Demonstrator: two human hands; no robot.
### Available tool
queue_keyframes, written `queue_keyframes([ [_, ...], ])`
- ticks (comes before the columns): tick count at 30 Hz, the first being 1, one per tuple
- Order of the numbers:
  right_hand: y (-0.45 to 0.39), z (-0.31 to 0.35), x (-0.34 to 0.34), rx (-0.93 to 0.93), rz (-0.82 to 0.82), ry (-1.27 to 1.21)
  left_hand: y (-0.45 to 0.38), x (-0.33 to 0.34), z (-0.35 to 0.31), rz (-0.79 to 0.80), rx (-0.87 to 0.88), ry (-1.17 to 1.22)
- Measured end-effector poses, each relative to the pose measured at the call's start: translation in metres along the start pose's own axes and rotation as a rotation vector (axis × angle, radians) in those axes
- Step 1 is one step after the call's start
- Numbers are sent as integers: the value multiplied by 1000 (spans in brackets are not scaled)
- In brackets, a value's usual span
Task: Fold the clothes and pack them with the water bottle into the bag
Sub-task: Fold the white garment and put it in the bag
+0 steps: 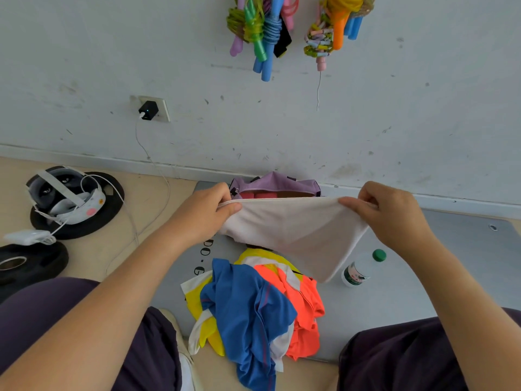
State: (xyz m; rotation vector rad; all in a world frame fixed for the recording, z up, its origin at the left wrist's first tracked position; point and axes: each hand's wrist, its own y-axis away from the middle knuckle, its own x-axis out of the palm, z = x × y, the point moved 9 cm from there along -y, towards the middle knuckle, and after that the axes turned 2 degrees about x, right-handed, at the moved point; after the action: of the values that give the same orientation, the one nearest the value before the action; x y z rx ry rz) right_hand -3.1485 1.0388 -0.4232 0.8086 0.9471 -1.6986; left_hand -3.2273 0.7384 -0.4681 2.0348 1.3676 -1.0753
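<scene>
A white cloth [293, 230] is stretched in the air between both hands. My left hand [208, 213] pinches its left top corner and my right hand [392, 213] pinches its right top corner. Behind it, against the wall, stands a lilac bag [276, 183], open at the top with something pink inside. Below the cloth, a heap of clothes lies on the grey mat [423, 292]: a blue garment [248, 314], an orange one [304, 306] and a yellow one [203, 300]. A clear water bottle [362, 269] with a green cap lies on the mat to the right.
On the wooden floor at the left are a white headset [66, 196] on a black weight plate, its cable running to a wall charger [148, 110], and another black plate [28, 263]. Coloured skipping ropes [262, 29] hang on the wall. My knees frame the mat.
</scene>
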Motion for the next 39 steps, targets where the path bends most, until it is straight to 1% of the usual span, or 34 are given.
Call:
queue_keyframes([
  [1, -1, -2, -3, 26, -15, -64, 0, -2, 0, -9, -7, 42],
  [5, -2, -23, -8, 280, -9, -509, -3, -21, 2, -106, -64, 311],
  [6, -2, -27, -9, 314, -17, -549, -3, -24, 4, -105, -74, 320],
  [8, -1, -29, -8, 335, 0, -526, -3, -19, 7, -70, -93, 258],
  [11, 4, -19, 9, 295, 154, -473, -1, -9, 10, -53, -121, 154],
  [13, 11, -3, 19, 223, 274, -478, -1, -3, 5, -46, -106, 152],
  [16, 23, 25, 33, 131, 444, -578, 2, 8, -12, 36, -53, 194],
  [18, 31, 41, 43, 89, 519, -612, 7, 16, -26, 84, -18, 256],
  [19, 35, 47, 49, 70, 551, -613, 9, 18, -33, 82, -12, 306],
  [23, 49, 69, 63, 21, 671, -662, 14, 20, -47, -2, -81, 592],
  [25, 51, 77, 61, -27, 647, -657, 15, 23, -51, 20, -114, 705],
  [27, 50, 82, 55, -53, 562, -624, 17, 27, -55, 71, -137, 785],
  [31, 46, 87, 37, -134, 324, -529, 23, 37, -65, 140, -144, 895],
  [35, 42, 94, 15, -249, 62, -371, 27, 41, -73, 166, -159, 929],
  [37, 44, 100, 8, -316, -5, -331, 28, 42, -75, 184, -166, 946],
  [39, 47, 105, 5, -349, -26, -327, 30, 44, -77, 195, -170, 964],
])
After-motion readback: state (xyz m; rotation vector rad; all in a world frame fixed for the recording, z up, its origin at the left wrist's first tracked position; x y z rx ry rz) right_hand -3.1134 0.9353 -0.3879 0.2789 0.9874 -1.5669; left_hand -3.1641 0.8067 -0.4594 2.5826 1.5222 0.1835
